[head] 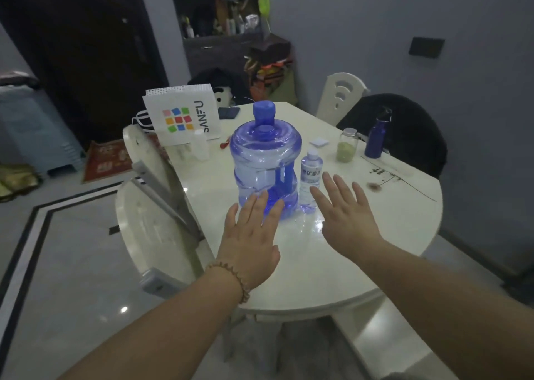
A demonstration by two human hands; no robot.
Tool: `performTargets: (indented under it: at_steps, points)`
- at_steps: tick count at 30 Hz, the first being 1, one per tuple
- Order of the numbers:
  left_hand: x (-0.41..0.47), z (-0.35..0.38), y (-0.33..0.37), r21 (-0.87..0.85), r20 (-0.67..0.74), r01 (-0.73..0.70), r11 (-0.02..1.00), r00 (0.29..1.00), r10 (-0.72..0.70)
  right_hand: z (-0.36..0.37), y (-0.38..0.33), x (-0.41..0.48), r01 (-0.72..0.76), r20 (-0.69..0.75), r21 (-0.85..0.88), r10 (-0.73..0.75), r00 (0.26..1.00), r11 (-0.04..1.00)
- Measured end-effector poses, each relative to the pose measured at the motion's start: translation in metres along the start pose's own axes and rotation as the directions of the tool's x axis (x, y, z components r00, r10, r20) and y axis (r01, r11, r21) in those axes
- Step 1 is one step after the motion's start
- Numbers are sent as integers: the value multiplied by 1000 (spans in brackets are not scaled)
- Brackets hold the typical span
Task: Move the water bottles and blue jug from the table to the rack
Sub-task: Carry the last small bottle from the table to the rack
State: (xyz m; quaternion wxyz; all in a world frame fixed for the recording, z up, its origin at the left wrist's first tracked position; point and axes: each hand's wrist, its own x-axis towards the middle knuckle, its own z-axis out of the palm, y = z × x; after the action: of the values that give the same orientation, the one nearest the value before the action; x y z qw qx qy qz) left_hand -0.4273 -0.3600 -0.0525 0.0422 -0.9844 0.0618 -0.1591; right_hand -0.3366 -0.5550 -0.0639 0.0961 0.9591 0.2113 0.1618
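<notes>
- The left hand (251, 235) reaches forward over the near edge of a pale, glossy round table (318, 275). The palm faces down and the forearm is bare.
- A beaded bracelet (231, 278) circles the left wrist.
- The left fingers (254, 206) are straight and slightly spread. Their tips overlap the bottom of the blue jug (265, 163); whether they touch it cannot be told.
- The right hand (346, 217) is also stretched out palm down, a little farther forward than the left.
- The right fingers (341, 186) are straight and fanned wide, holding nothing. The forefinger tip lies just beside a small water bottle (310, 180); contact cannot be told.
- The blue jug stands upright near the middle of the table. It is see-through blue plastic with a solid blue cap and a moulded handle on its right side. Whether it holds water cannot be told.
- The water bottle stands upright just to the right of the jug, clear with a pale label. Its fill level is unclear.
- Farther back on the right, a glass jar (347, 145) with a metal lid is about half full of yellow-green powder.
- Beside the jar, near the table's far right edge, stands a dark blue flask (375, 137) with its cap on.
- At the far left of the table, a white shopping bag (185, 116) printed with coloured squares stands upright, with a small whitish bottle (200, 145) in front of it.
- A pale chair (150, 206) sits against the left side of the table.
</notes>
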Motion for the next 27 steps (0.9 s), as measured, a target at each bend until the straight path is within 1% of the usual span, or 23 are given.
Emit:
performTargets:
  at_steps: [3, 6, 8, 11, 13, 16, 18, 21, 25, 27]
  points:
    - [37, 14, -20, 12, 39, -16, 1000, 999, 16, 28, 6, 57, 33, 60, -56, -29, 998, 998]
    - [75, 27, -36, 42, 66, -83, 996, 995, 80, 47, 12, 106, 69, 85, -113, -59, 995, 991]
    - [100, 35, -41, 27, 63, -108, 994, 992, 106, 54, 16, 132, 82, 103, -141, -67, 992, 987]
    - [125, 50, -38, -40, 51, -132, 990, 990, 134, 63, 19, 160, 142, 177, -200, -106, 978, 969]
    - [134, 64, -33, -96, 47, -204, 974, 977, 210, 69, 22, 169, 173, 205, -236, -125, 971, 956]
    - [142, 86, -27, -104, 57, -310, 945, 947, 317, 75, 24, 170, 206, 179, -265, -162, 971, 942]
    - [150, 101, -25, -112, 82, -353, 929, 928, 363, 77, 23, 168, 193, 172, -317, -144, 975, 928]
    - [160, 127, -21, -147, 137, -409, 901, 894, 428, 76, 21, 162, 125, 194, -387, -52, 980, 913]
    - [166, 151, -18, -163, 143, -493, 854, 845, 515, 67, 27, 137, 26, 211, -355, 53, 976, 934]
    - [169, 160, -18, -196, 137, -530, 825, 818, 558, 66, 25, 114, -31, 217, -306, 102, 971, 952]
